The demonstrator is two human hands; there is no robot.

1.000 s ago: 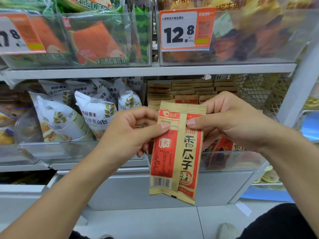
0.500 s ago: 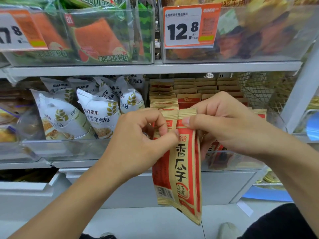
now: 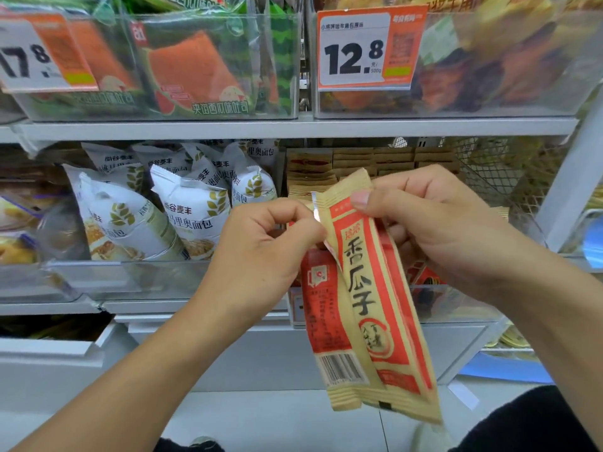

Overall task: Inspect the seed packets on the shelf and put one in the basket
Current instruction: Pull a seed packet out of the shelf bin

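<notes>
Store shelves (image 3: pixel 293 128) stacked with clear bins of snacks fill the background, a 12.8 price tag (image 3: pixel 368 47) on the upper right bin. Near the viewer, a person holds a red-and-tan seed packet (image 3: pixel 365 298) up before the middle shelf: left hand (image 3: pixel 261 252) pinching its upper left edge with curled fingers, right hand (image 3: pixel 443 230) gripping the top, thumb across the front. White bread bags (image 3: pixel 182 210) sit behind at left, more seed packets (image 3: pixel 375 158) stacked beyond.
</notes>
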